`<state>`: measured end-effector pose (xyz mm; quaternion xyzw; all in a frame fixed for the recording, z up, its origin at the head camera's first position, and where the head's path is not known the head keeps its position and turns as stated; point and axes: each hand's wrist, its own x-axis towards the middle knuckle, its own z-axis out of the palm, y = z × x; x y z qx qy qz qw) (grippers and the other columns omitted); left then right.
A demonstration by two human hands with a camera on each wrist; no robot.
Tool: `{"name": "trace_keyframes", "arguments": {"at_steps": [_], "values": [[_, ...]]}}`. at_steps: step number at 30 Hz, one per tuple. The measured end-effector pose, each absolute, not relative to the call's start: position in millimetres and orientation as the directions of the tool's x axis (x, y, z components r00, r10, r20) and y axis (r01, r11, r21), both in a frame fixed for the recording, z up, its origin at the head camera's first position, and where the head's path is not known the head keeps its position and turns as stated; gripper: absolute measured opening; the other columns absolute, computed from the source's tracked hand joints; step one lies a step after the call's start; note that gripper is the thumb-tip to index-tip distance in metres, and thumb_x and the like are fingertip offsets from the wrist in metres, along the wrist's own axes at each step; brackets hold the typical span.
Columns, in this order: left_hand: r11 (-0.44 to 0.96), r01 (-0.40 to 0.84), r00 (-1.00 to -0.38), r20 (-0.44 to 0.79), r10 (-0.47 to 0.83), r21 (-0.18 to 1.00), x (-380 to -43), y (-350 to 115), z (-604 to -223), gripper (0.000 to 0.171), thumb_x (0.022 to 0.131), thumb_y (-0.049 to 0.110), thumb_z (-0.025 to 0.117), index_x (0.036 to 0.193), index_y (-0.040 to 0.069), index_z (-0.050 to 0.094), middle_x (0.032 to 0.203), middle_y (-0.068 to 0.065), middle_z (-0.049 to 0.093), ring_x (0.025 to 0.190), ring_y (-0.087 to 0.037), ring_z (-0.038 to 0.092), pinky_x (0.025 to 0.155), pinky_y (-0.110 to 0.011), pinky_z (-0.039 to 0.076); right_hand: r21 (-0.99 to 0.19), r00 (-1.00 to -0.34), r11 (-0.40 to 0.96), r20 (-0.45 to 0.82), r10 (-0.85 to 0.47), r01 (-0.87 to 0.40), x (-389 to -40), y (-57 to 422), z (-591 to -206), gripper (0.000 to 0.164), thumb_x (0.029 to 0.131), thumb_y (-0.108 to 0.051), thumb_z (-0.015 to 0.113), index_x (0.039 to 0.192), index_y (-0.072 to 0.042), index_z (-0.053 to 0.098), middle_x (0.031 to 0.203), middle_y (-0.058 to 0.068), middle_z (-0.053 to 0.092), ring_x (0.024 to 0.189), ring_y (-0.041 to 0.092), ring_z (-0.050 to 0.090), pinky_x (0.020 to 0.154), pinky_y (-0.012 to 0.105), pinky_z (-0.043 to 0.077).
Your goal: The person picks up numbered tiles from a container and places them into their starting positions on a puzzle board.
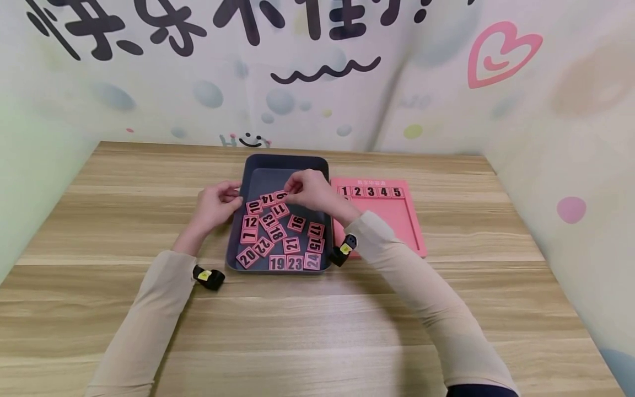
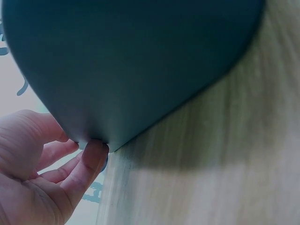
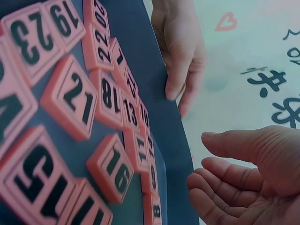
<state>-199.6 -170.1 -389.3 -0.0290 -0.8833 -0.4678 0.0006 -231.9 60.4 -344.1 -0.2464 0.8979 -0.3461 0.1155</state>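
My left hand (image 1: 216, 204) is at the left wall of a dark blue tray (image 1: 288, 160), thumb and fingertips touching its outside near the rim. In the left wrist view the thumb (image 2: 96, 152) lies against the wall. Over the tray's upper right part is my right hand (image 1: 312, 190), close to a pink tile marked 9 (image 1: 281, 196). Its thumb and loosely bent fingers stand apart in the right wrist view, with nothing between them. A tile marked 8 (image 3: 156, 210) lies near that hand. Several other pink numbered tiles, such as 16 (image 1: 296, 223) and 21 (image 1: 291, 245), lie scattered in the tray.
Right of the tray lies a pink board (image 1: 382, 220) with tiles 1 to 5 in its top row; another tile below 1 is partly covered by my right arm. The wooden table (image 1: 297, 331) meets a printed wall (image 1: 337, 121) at the back.
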Motion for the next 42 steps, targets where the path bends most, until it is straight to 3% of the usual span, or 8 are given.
{"name": "trace_keyframes", "arguments": {"at_steps": [5,13,24,28,35,42], "values": [[0.562,0.058,-0.998,0.034,0.052,0.825,-200,-170,-389,0.037,0.089,0.0,0.056,0.126,-0.008,0.053,0.109,-0.028,0.06,0.094,-0.034,0.06,0.079,-0.031,0.052,-0.692,-0.817,0.613,-0.059,-0.574,-0.381,-230,47,-341,0.018,0.082,-0.014,0.073,0.095,-0.002,0.068,0.085,0.006,0.065,0.075,0.015,0.059,0.068,0.021,0.049],[0.56,0.06,-0.997,0.029,0.065,0.826,-201,-170,-387,0.038,0.089,-0.001,0.056,0.126,-0.008,0.052,0.108,-0.029,0.061,0.095,-0.035,0.061,0.081,-0.033,0.053,-0.735,-0.726,0.568,-0.152,-0.671,-0.371,-224,24,-343,0.02,0.083,-0.014,0.072,0.098,-0.002,0.068,0.084,0.004,0.066,0.074,0.015,0.061,0.063,0.02,0.05],[0.557,0.083,-0.996,0.05,0.074,0.826,-203,-170,-389,0.037,0.088,-0.002,0.056,0.124,-0.01,0.053,0.106,-0.029,0.061,0.094,-0.037,0.061,0.077,-0.026,0.052,-0.705,-0.613,0.573,-0.247,-0.751,-0.418,-216,1,-353,0.014,0.082,-0.007,0.072,0.094,-0.002,0.069,0.083,0.004,0.066,0.071,0.011,0.058,0.064,0.016,0.047],[0.547,0.094,-0.995,0.064,0.074,0.832,-203,-171,-390,0.036,0.088,-0.003,0.056,0.123,-0.01,0.054,0.105,-0.03,0.061,0.093,-0.037,0.062,0.071,-0.017,0.049,-0.676,-0.595,0.591,-0.273,-0.756,-0.44,-217,-3,-355,0.015,0.08,-0.008,0.074,0.093,-0.003,0.068,0.084,0.003,0.065,0.072,0.011,0.057,0.065,0.016,0.046],[0.551,0.1,-0.995,0.073,0.071,0.829,-200,-172,-389,0.036,0.088,-0.003,0.057,0.123,-0.011,0.054,0.105,-0.03,0.061,0.093,-0.038,0.061,0.076,-0.021,0.052,-0.61,-0.588,0.615,-0.282,-0.758,-0.5,-216,-9,-354,0.017,0.08,-0.008,0.074,0.095,-0.005,0.069,0.088,0.003,0.065,0.076,0.012,0.057,0.068,0.016,0.047],[0.547,0.108,-0.994,0.078,0.077,0.83,-199,-173,-390,0.036,0.087,-0.004,0.057,0.122,-0.012,0.054,0.104,-0.031,0.061,0.093,-0.039,0.061,0.071,-0.013,0.048,-0.528,-0.557,0.61,-0.28,-0.782,-0.59,-213,-13,-354,0.016,0.08,-0.009,0.074,0.095,-0.005,0.069,0.089,0.003,0.065,0.076,0.012,0.056,0.067,0.017,0.047]]}}
